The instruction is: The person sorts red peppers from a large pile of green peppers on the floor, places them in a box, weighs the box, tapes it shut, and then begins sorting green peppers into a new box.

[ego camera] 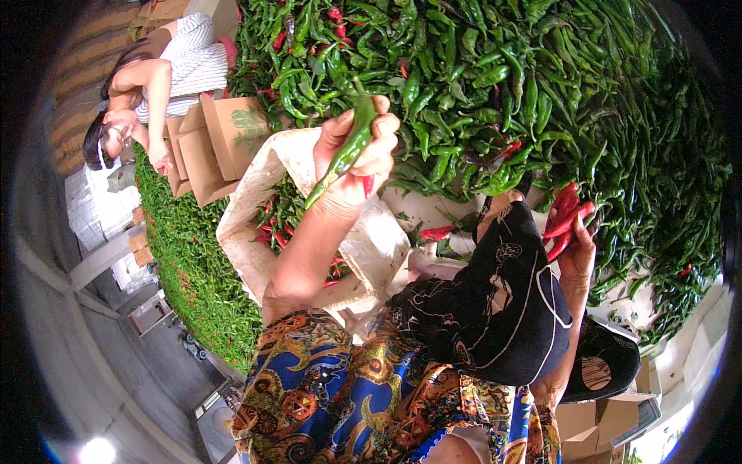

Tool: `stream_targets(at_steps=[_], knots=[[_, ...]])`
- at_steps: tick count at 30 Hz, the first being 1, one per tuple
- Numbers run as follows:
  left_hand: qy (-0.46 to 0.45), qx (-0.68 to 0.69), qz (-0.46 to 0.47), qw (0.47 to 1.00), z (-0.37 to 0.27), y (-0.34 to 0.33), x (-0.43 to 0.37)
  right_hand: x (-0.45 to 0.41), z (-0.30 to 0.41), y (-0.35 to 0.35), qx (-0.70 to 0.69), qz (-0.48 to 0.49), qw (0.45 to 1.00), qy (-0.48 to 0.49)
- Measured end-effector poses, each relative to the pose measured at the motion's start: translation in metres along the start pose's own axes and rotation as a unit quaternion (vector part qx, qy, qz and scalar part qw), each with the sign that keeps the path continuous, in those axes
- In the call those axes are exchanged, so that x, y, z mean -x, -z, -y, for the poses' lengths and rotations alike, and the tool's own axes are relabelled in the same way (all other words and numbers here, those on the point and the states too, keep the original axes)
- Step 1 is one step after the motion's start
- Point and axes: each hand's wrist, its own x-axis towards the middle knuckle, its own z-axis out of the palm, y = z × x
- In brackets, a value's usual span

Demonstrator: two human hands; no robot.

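My left hand (356, 151) is raised above a dirty white foam box (249, 214), fingers closed on a long green chili pepper (356, 136). A red pepper tip (368, 185) shows beneath that hand. On the right, beyond my knee, my right hand (577, 249) grips several red chili peppers (562, 223). More red and green peppers (278, 232) lie inside the foam box. A big heap of green chili peppers (452, 75), with some red ones among them, spreads in front of me. A single red pepper (436, 233) rests near my leg.
At the upper left a person (145, 87) bends beside open cardboard boxes (208, 145). Another pepper heap (197, 267) stretches along the left. My legs in black patterned trousers (487, 296) lie between the hands. Cardboard boxes (603, 426) stand at the lower right.
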Motion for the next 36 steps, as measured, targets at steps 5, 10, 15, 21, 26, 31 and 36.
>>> stream_targets(at_steps=[5, 10, 15, 21, 26, 31, 36], knots=[[-0.011, 0.033, 0.01, 0.999, 0.012, -0.014, 0.0, 0.003, -0.005, -0.006, 0.014, -0.016, 1.0, -0.006], [-0.009, 0.028, 0.016, 0.999, 0.004, -0.012, 0.01, -0.001, -0.012, -0.012, -0.008, 0.031, 0.999, -0.004], [0.032, -0.212, -0.103, 0.971, -0.009, -0.006, 0.046, 0.009, 0.002, 0.009, -0.013, -0.019, 1.0, 0.008], [0.442, -0.836, -0.203, 0.254, -0.106, 0.026, 0.244, -0.016, 0.025, -0.026, -0.068, 0.081, 0.994, 0.023], [0.104, -0.748, -0.33, 0.567, -0.036, -0.014, 0.15, -0.01, 0.055, -0.082, -0.082, 0.134, 0.985, 0.071], [-0.022, -0.369, -0.147, 0.918, 0.046, 0.012, -0.012, -0.019, 0.046, -0.151, 0.128, 0.087, 0.988, 0.026], [0.016, -0.486, -0.085, 0.87, 0.15, 0.016, -0.108, -0.079, 0.009, -0.125, 0.436, 0.035, 0.875, 0.207]])
